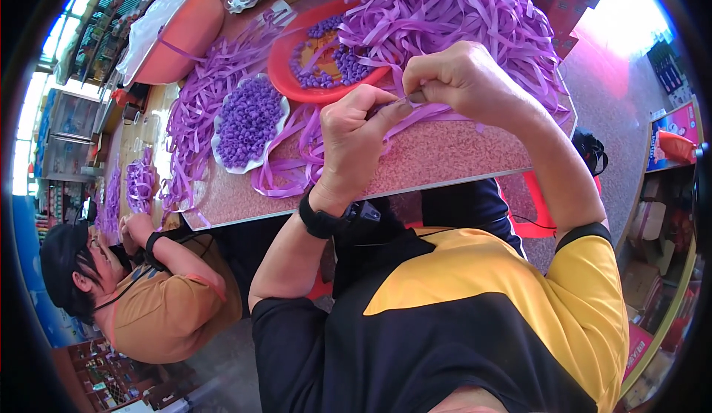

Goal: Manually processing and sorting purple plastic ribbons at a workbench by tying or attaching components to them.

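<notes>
I'm mid-fold, my left hand (354,137) and right hand (456,79) both pinching a purple ribbon strip (415,120) near the table (445,157); next I'd judge a tight tuck.

1. A speckled pinkish surface (445,157) fills the middle.
2. Speckled floor (608,101) lies at right, washed in bright daylight.
3. Cluttered shelves (671,212) line the right edge.
4. Bright windows (70,23) show at upper left.

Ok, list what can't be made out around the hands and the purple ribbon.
- Head view: the left hand and right hand pinch a purple ribbon; their fingers hide what they are doing to it.
- The small purple pieces on the red tray are too small to identify.
- The ribbon pile is cut off by the top edge.
</notes>
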A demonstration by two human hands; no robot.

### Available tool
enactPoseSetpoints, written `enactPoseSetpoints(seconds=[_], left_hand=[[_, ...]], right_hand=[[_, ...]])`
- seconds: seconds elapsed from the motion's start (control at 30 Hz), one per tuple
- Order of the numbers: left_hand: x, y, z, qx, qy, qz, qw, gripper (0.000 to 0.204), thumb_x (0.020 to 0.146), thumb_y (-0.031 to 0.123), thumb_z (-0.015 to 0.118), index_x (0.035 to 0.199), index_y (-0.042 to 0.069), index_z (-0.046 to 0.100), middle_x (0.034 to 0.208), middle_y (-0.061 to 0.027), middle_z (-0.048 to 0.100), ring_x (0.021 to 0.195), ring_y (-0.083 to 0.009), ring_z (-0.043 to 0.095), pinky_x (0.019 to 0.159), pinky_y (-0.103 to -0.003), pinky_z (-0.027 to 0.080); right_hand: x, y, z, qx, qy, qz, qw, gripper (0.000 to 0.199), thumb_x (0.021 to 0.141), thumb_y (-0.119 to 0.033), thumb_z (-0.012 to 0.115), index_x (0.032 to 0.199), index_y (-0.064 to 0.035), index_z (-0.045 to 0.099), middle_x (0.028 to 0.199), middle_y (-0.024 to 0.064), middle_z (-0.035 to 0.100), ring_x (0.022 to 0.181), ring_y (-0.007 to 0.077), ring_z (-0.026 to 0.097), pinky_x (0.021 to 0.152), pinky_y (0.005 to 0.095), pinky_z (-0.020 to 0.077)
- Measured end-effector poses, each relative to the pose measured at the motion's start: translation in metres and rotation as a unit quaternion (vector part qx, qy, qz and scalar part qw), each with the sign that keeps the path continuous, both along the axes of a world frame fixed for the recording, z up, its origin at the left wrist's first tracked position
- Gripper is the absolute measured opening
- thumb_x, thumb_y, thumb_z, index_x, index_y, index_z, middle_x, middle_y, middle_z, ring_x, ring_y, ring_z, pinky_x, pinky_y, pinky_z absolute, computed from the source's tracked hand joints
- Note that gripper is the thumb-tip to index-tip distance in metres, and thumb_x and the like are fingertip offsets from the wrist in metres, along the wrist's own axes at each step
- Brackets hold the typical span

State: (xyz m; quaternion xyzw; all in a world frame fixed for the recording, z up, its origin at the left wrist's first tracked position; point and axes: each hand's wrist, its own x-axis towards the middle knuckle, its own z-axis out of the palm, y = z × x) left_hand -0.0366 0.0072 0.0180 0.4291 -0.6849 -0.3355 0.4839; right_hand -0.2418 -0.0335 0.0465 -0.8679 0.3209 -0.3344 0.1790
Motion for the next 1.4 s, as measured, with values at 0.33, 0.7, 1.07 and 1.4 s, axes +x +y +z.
enactPoseSetpoints(seconds=[0.33,0.7,1.07,1.4], left_hand=[[0.005,0.005,0.000,0.019,0.065,0.004,0.998,0.017,0.079,0.000,0.081,0.083,0.003,0.065,0.069,0.0066,0.056,0.063,-0.0003,0.047,0.054,-0.019,0.040],[0.013,0.007,-0.002,0.074,0.124,-0.026,0.989,0.018,0.079,0.003,0.082,0.092,0.003,0.070,0.070,0.0090,0.054,0.064,0.0007,0.046,0.055,-0.016,0.037],[0.006,0.011,0.000,0.036,0.079,-0.014,0.996,0.014,0.084,0.003,0.079,0.096,0.000,0.073,0.079,0.0036,0.067,0.070,-0.0001,0.054,0.061,-0.015,0.040],[0.023,0.009,-0.001,0.004,0.036,0.024,0.999,0.007,0.084,0.002,0.076,0.088,0.001,0.071,0.074,0.0043,0.063,0.067,-0.0027,0.052,0.060,-0.019,0.042]], right_hand=[[0.000,-0.001,0.002,0.089,0.010,0.006,0.996,0.013,0.078,0.003,0.064,0.090,-0.0024,0.065,0.067,0.0084,0.059,0.062,0.0187,0.059,0.061,0.0309,0.0451],[-0.002,-0.002,0.006,0.179,-0.010,0.028,0.983,0.012,0.081,0.001,0.066,0.093,-0.0007,0.067,0.074,0.0066,0.064,0.070,0.0142,0.061,0.068,0.0291,0.0474],[-0.002,-0.001,0.004,0.168,0.017,0.035,0.985,0.012,0.081,-0.002,0.069,0.093,0.0003,0.066,0.075,0.0066,0.063,0.071,0.0144,0.060,0.069,0.0288,0.0478],[-0.012,-0.003,0.007,0.191,0.016,0.017,0.981,0.009,0.081,0.000,0.067,0.090,0.0008,0.066,0.074,0.0027,0.061,0.071,0.0107,0.057,0.069,0.0263,0.0460]])
